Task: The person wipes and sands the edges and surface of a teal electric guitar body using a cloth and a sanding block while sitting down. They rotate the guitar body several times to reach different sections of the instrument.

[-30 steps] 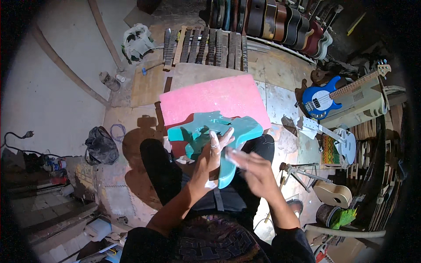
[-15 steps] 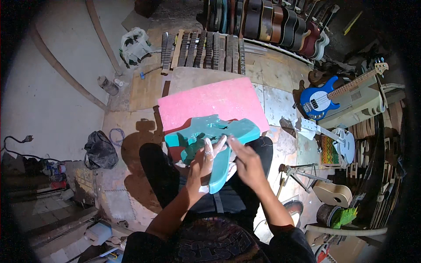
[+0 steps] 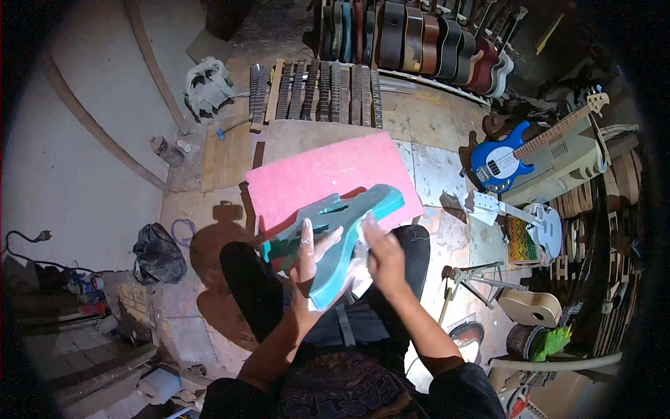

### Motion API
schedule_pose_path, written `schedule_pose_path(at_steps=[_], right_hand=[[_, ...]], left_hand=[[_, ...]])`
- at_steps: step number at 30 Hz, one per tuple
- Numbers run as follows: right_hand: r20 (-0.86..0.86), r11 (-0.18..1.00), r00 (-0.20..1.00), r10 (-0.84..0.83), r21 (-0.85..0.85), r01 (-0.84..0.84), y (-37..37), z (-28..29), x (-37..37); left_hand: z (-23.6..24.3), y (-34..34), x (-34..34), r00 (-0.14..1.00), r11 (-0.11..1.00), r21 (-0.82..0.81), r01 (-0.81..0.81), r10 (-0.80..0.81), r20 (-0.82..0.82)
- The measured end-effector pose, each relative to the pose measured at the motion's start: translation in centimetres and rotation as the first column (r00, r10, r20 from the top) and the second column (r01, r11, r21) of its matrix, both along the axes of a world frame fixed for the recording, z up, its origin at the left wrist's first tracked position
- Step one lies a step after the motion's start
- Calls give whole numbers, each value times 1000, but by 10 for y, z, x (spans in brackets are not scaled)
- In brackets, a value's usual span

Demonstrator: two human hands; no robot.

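A turquoise electric guitar body (image 3: 351, 239) with cut-out cavities is tilted above my lap. My left hand (image 3: 304, 267) grips it near its close end. Fingers of that hand, dusted white, stretch over the top face. My right hand (image 3: 388, 260) is at the body's right edge with its fingers curled in against the rim. Its fingertips look whitish and slightly blurred, and whatever they may press there is hidden. Beyond the body lies a flat pink board (image 3: 335, 164), partly under it.
Several guitar necks (image 3: 314, 91) lie in a row past the board. A rack of guitar bodies (image 3: 426, 42) stands behind them. To the right are a blue bass guitar (image 3: 499, 164), a pale guitar (image 3: 543, 227) and a metal stand (image 3: 481, 276). A black bag (image 3: 159, 253) sits left.
The guitar body has been tilted and turned, so its right side edge shows more. My right hand has moved from the top face down onto that edge. The left hand still holds the body.
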State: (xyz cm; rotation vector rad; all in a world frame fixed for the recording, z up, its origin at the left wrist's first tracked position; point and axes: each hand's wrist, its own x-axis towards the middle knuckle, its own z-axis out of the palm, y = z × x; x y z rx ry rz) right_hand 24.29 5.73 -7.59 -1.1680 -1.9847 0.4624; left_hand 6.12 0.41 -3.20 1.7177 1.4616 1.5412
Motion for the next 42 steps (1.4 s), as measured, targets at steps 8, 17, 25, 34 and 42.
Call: schedule_pose_path(at_steps=[8,17,25,34,42], right_hand=[[16,998,998,53,-36,-53,3,4,-13],[90,984,980,-180,2,180,51,-17,11],[132,969,968,-215,-96,228,63,-13,31],[92,999,996,8,-33,-5,25,-7,2],[37,997,998,52,-65,-50,10,20,-16]], left_hand=[[1,3,-2,996,996,11,-84,84,13],[10,5,-15,998,999,-31,-23,21,-58],[32,12,-35,989,989,-44,143,-145,-39],[27,8,-38,992,990,-82,111,-115,-44],[28,11,-33,995,995,-54,88,-90,-38]])
